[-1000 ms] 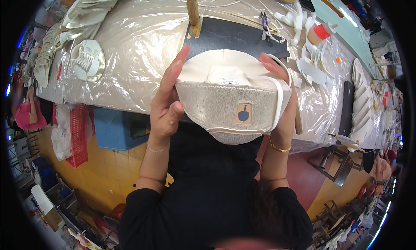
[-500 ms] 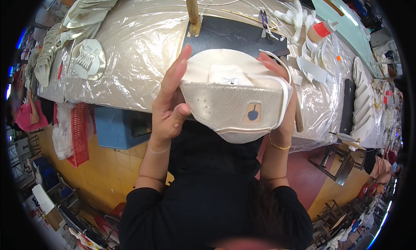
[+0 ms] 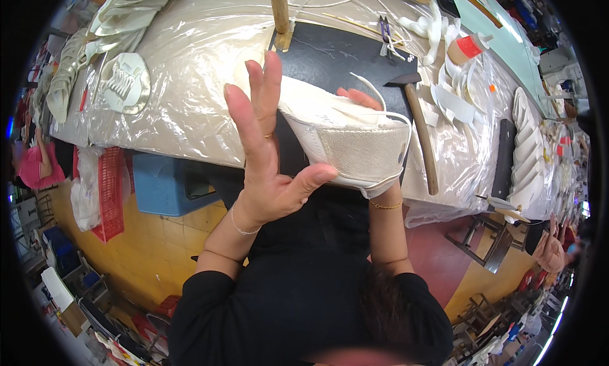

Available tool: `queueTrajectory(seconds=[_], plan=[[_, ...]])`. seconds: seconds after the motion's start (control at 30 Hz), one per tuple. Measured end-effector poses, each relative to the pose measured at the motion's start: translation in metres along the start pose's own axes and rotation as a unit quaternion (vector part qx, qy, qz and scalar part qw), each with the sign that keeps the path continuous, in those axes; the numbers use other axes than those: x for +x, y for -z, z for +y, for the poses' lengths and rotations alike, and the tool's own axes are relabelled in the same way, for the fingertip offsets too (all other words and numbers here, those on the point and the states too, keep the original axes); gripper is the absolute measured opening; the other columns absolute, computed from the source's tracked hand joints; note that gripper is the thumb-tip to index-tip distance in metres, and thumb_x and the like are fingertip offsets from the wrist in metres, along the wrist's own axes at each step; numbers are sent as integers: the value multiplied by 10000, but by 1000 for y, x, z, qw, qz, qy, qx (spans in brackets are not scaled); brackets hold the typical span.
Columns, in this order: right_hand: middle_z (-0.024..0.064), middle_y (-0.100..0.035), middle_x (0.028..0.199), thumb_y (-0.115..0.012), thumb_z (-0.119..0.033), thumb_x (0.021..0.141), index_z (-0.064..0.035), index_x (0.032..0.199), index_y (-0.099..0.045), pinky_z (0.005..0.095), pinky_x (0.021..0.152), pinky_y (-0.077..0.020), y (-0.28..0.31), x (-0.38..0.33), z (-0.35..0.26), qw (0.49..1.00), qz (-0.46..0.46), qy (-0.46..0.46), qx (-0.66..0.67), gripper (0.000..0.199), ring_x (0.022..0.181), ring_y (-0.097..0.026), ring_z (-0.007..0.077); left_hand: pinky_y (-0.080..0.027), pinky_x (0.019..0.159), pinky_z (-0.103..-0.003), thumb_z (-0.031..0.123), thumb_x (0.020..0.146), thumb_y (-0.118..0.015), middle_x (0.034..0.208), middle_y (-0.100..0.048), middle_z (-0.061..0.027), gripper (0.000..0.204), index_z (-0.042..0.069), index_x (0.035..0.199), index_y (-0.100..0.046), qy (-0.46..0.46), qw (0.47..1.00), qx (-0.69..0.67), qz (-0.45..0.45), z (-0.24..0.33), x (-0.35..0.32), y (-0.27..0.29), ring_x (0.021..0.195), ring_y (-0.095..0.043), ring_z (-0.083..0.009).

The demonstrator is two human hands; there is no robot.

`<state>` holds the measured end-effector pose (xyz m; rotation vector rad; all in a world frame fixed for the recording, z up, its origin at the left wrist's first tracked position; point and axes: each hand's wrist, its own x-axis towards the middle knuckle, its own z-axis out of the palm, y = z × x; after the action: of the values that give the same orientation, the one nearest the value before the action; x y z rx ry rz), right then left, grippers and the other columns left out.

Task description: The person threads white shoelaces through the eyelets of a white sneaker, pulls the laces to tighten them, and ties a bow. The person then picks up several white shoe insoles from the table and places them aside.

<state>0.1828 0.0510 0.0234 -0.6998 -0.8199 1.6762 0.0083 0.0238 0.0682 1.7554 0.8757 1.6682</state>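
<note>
I hold a cream-white shoe upper (image 3: 355, 144) with a textured heel panel up in front of me, above the table edge. My right hand (image 3: 361, 99) grips it from behind and below; only its fingertips and wrist show. My left hand (image 3: 266, 150) is spread wide with fingers pointing up, its thumb pressing against the upper's lower left edge. A thin white cord loops off the top of the piece.
A black mat (image 3: 342, 55) lies on the plastic-covered table (image 3: 190, 61). A hammer (image 3: 419, 131) rests to the right, small snips (image 3: 385, 33) and white cut pieces (image 3: 457, 99) beyond. A blue stool (image 3: 165, 185) and red basket (image 3: 111, 188) stand below left. Another person's hand (image 3: 549, 252) is at right.
The shoe upper has turned from facing me flat to side-on. My left hand has let go of its left side and opened out, only the thumb touching now.
</note>
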Motion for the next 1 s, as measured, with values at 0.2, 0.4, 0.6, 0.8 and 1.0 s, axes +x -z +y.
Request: queueTrajectory(seconds=[0.2,0.4,0.6,0.8,1.0], plan=[[148,-535,1397,-644,-226,937,3,1384,-470,333,1029,-489,5,2,3,999,-24,13,-24,531,1247,-560,213,-100,1208,-488,540,713,-817,1626,-107,-252,1251,224,1586,22,28,994,98,-40,8,4,7,1522,-42,-375],[159,-538,1375,-638,-239,932,-17,1397,-444,361,1052,-464,1,-8,3,996,2,-11,-85,551,1236,-555,225,-183,1174,-567,424,536,-963,1426,-461,-186,954,110,1330,-538,-9,949,297,-105,21,6,26,1401,-368,-398],[122,-608,1215,-696,-102,922,-11,1333,-481,347,943,-516,0,3,3,990,-48,-53,-118,472,1052,-636,210,-477,937,-303,78,810,-755,1134,-593,-58,559,57,1292,-474,258,923,-189,214,-8,-2,86,1071,-562,-129],[98,-651,1081,-645,-75,957,24,1218,-580,312,901,-535,-5,7,15,968,-80,-112,-211,287,972,-648,171,-536,838,-572,581,926,-585,1286,-505,-130,654,133,1383,-451,365,831,-122,400,-47,13,258,1134,-546,-330],[91,-664,1040,-632,-77,964,32,1149,-618,298,859,-540,-2,4,29,947,-64,-119,-290,215,902,-647,142,-440,981,-610,644,871,-597,1322,-539,-163,794,32,1364,-482,403,797,-30,450,-70,57,408,1226,-531,-329]])
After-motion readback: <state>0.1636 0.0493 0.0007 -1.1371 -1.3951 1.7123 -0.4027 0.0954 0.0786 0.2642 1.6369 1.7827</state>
